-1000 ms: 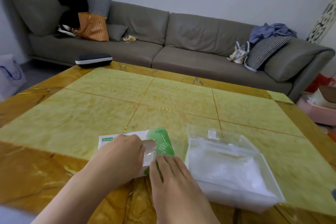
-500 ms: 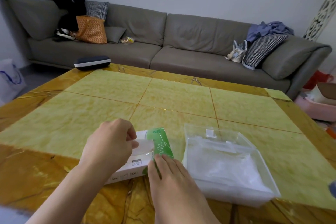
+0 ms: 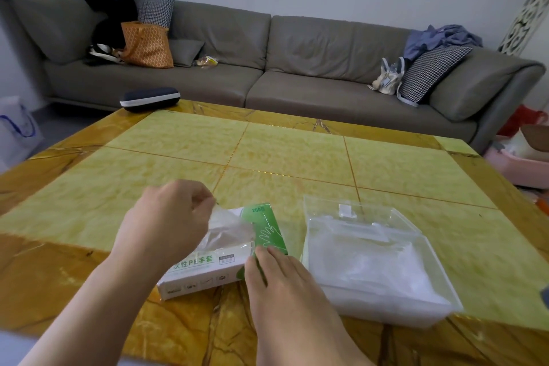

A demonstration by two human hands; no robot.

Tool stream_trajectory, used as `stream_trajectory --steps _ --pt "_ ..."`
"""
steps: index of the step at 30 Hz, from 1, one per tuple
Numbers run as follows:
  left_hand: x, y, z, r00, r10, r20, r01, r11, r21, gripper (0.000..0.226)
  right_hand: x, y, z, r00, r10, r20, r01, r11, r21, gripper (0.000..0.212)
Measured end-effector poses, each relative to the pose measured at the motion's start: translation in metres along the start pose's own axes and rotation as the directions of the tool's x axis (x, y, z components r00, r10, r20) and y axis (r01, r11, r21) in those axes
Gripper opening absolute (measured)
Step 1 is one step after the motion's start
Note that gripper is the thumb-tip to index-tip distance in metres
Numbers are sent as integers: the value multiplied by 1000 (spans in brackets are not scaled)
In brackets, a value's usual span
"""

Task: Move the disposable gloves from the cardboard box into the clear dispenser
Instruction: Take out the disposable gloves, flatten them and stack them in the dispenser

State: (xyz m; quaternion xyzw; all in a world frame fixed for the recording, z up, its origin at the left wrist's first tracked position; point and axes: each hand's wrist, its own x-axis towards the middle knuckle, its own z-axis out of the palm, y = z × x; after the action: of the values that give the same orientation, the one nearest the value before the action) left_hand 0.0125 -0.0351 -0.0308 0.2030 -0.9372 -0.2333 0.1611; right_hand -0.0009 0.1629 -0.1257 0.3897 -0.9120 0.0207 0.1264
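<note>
— Clear film is what we have pinched in our left hand (image 3: 166, 223): a glove (image 3: 228, 229) coming up out of the slot in the box (image 3: 205, 264), fingers curled round its top edge.

— And our right hand (image 3: 285, 285)?

— Laid flat, fingers straight, pressing the box's near-right end down so it stays put on the table (image 3: 297, 154). It grasps nothing.

— Where does the glove have to go from there?

— Rightward. The dispenser (image 3: 439, 297) sits just beside the box, to its right, open on top and already holding a white heap of gloves (image 3: 371, 264). The box's long axis runs near-left to far-right, so its green end points roughly toward the dispenser's far corner.

— So the pulling hand is the farther one.

— Yes; our right is nearer the dispenser, but it's busy as the anchor. We judge the left must carry the glove across, over the right hand, once the film comes free of the slot.
</note>
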Motion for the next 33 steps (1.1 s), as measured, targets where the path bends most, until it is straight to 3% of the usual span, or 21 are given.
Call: stream_trajectory --steps 3,6,9,11,12,14,16,17,20,23,25,28,33 --pt "-2 1 10 983 42 178 -46 999 15 32 1 0 1 1000 12 -18 -12 1000 -15 72" --pt "-2 3 17 993 32 110 -33 999 10 19 2 0 3 1000 17 7 -17 1000 4 70" --pt "3 2 8 998 -55 -7 54 992 -118 22 2 1 2 1000 -4 25 4 1000 8 73" --pt "6 0 -2 994 -71 -84 56 983 -173 24 2 1 -1 999 -12 31 12 1000 4 63" --pt "7 -1 -5 996 -43 -75 29 984 -176 22 2 0 -2 999 -8 37 8 1000 11 57" --pt "4 1 -3 996 45 77 -32 987 -159 14 3 -1 -3 999 6 54 -7 1000 21 59" --pt "-2 6 9 968 61 244 -47 997 -64 22 2 -2 -3 997 3 81 -6 999 35 69" --pt "-3 6 16 966 46 256 -57 998 36 22 3 -3 -5 996 0 93 -4 999 39 72" --pt "-1 7 25 981 -9 192 -51 951 306 23 3 -4 -9 994 -11 109 7 999 37 75" --pt "3 4 16 988 -67 139 8 922 387 18 2 -3 -7 998 -11 69 6 997 75 71" --pt "4 -1 12 989 -95 112 65 966 249 18 3 -2 -8 997 -3 73 -4 996 93 69" --pt "6 -1 3 995 -82 54 90 982 -164 17 5 -4 -9 999 -12 52 8 997 76 65" --pt "-2 16 -9 999 -20 -32 -4 786 -618 9 1 -4 -29 984 16 176 -32 996 85 72"
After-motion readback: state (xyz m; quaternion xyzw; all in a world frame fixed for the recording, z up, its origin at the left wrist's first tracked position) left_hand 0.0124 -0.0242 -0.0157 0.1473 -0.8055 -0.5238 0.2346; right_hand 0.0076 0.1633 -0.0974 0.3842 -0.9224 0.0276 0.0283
